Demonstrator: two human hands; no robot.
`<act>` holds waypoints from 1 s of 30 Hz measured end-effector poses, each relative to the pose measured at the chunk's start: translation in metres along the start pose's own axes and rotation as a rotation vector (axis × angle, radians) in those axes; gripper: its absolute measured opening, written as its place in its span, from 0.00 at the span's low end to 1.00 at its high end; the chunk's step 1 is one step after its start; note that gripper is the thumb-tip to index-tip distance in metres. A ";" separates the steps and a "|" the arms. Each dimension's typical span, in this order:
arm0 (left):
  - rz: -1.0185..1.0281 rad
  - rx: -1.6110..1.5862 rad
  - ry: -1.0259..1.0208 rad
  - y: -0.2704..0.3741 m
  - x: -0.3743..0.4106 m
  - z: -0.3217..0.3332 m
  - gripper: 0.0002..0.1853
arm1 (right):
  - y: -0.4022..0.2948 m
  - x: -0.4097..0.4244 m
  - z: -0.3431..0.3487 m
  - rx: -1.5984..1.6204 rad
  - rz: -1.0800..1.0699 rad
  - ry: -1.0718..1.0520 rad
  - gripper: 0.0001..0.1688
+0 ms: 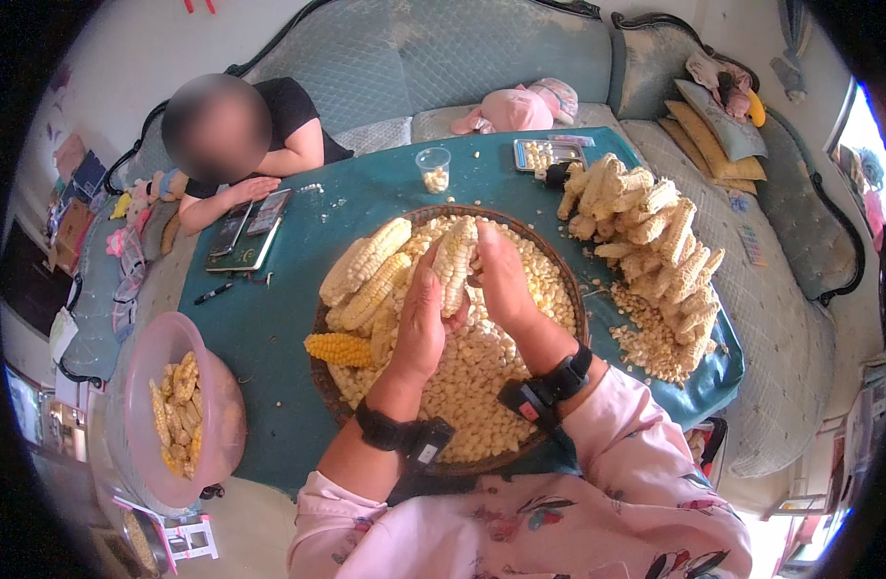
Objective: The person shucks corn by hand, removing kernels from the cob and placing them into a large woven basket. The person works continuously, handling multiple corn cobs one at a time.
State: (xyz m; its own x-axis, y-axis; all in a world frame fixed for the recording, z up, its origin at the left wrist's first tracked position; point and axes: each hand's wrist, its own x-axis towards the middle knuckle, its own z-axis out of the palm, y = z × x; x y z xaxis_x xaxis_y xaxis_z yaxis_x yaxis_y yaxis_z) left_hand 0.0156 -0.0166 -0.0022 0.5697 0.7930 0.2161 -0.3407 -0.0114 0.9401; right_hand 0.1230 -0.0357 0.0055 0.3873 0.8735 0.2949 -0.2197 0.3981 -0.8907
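Both my hands are over a round woven basket [582, 311] filled with loose pale corn kernels [479, 391]. My left hand [423, 318] grips an ear of pale corn [457, 264], tilted upright, with kernels on the side that shows. Against the ear's upper right side lies my right hand [502, 279], its thumb near the tip; part of its fingers is hidden behind the ear. Several whole pale ears [374, 264] rest at the basket's left, beside a yellow ear [339, 349] that juts over the rim.
Stripped cobs [653, 217] are heaped at the table's right, above scattered kernels [649, 340]. A clear cup [434, 170] and a tray [548, 154] hold kernels at the back. Left stand a pink tub [229, 412] with corn, a notebook [247, 250] and a pen [213, 293]. Another person [291, 123] leans on the table.
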 end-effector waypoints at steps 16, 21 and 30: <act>-0.200 -0.332 -0.039 -0.012 0.005 -0.018 0.24 | 0.006 0.003 -0.001 -0.326 -0.094 -0.118 0.16; -0.213 -0.354 -0.009 -0.009 0.007 -0.020 0.23 | 0.011 0.003 -0.004 -0.284 0.021 -0.137 0.15; -0.223 -0.217 0.040 -0.002 0.008 -0.019 0.23 | 0.002 0.006 -0.012 0.133 0.236 -0.149 0.15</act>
State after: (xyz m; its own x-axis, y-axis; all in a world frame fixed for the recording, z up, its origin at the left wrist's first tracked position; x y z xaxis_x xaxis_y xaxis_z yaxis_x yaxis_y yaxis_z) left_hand 0.0068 0.0011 -0.0072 0.6196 0.7849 -0.0037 -0.3651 0.2924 0.8838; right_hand 0.1354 -0.0334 0.0014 0.1778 0.9739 0.1414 -0.4070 0.2036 -0.8905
